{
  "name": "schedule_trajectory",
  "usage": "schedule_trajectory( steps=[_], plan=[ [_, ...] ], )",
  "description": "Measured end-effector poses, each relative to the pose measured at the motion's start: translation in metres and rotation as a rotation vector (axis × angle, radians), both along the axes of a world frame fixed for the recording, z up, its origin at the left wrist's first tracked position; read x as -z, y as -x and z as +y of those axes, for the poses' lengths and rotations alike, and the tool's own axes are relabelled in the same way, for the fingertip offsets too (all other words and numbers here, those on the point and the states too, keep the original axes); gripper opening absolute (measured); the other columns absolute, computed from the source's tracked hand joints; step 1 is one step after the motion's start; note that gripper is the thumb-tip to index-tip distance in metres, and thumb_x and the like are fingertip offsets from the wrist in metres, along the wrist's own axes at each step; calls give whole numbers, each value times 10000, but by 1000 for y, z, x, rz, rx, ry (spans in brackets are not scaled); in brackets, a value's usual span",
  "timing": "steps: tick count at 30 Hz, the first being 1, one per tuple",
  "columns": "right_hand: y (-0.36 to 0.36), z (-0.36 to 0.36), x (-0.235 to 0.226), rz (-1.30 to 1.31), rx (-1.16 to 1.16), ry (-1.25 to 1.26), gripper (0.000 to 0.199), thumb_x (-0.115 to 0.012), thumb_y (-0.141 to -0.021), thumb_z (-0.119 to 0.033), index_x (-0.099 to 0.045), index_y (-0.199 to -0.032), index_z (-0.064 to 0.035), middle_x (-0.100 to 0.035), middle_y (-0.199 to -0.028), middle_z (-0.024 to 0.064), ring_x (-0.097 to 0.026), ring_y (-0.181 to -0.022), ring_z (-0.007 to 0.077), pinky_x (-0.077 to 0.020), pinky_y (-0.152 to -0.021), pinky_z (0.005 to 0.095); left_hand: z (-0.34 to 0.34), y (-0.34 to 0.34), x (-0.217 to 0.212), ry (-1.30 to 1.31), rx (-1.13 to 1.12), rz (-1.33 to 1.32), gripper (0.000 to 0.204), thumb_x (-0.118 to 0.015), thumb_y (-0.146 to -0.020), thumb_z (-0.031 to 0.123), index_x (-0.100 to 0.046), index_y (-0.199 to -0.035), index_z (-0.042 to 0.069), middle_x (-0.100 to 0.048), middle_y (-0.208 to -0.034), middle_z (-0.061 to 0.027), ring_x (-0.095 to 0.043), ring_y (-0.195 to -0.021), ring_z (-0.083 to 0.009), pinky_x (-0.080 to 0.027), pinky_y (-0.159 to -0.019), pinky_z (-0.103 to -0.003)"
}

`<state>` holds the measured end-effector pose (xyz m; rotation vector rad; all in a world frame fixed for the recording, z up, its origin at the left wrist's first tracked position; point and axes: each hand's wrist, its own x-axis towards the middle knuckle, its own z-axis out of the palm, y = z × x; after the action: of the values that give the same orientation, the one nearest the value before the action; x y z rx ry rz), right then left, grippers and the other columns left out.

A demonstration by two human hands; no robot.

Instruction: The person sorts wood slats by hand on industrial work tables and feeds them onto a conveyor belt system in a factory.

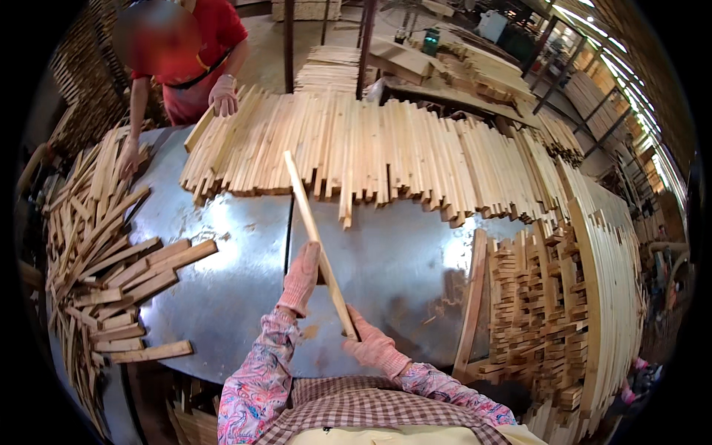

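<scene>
A narrow pale wooden strip (pixel 306 210) slants over the metal table (pixel 400 274), its far end reaching toward a long row of wooden strips (pixel 356 141). My left hand (pixel 302 278), in a pinkish work glove, is closed around the strip below its middle. Gloved the same way, my right hand (pixel 374 345) grips its near end, fingers wrapped round it. Most of my left fingertips are hidden behind the wood. The row lies side by side across the table's far part, its near ends uneven.
Loose wooden pieces (pixel 111 274) lie in a jumbled heap at the left. Stacked short pieces (pixel 534 297) stand at the right beside a long upright board (pixel 472 300). Across the table at far left, a co-worker in red (pixel 182 67) touches the row and the heap.
</scene>
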<state>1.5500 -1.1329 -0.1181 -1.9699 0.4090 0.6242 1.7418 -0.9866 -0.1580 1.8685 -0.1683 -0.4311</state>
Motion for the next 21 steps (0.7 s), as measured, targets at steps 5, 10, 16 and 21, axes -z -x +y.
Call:
schedule_trajectory(
  steps=[5, 10, 16, 21],
  plan=[
    [-5, -76, 50, -186, 637, -625, 357, -606, -971, -207, -575, -1297, -65, -699, -896, 69, -646, -660, 166, -529, -592, 309, -56, -6, -1, 329, -2, 335, 727, -652, -939, 447, -443, -1494, 28, -614, -1313, -209, -641, -1141, -317, -512, -1006, -400],
    [-70, -162, 46, -322, 814, -565, 274, -689, -952, -209, -614, -1163, -50, -699, -894, 68, -634, -654, 154, -515, -580, 289, -86, -62, 14, -385, -19, 153, 1053, -762, -790, 574, -297, -1583, 62, -419, -1568, -208, -451, -1426, -349, -399, -1142, -426],
    [-181, -216, 86, -451, 923, -486, 356, -734, -920, -188, -639, -1232, -46, -702, -934, 38, -630, -756, 138, -523, -695, 295, -120, -139, 32, -706, -76, -89, 1133, -769, -759, 568, -186, -1623, 122, -217, -1678, -139, -289, -1520, -319, -409, -1138, -441],
    [-277, -233, 132, -505, 793, -372, 432, -743, -913, -205, -643, -1305, -54, -692, -995, -7, -594, -869, 115, -495, -815, 278, -132, -203, 76, -813, -165, 4, 674, -689, -870, 299, -400, -1461, 152, -522, -1449, -150, -575, -1288, -356, -545, -960, -486]
  ],
)
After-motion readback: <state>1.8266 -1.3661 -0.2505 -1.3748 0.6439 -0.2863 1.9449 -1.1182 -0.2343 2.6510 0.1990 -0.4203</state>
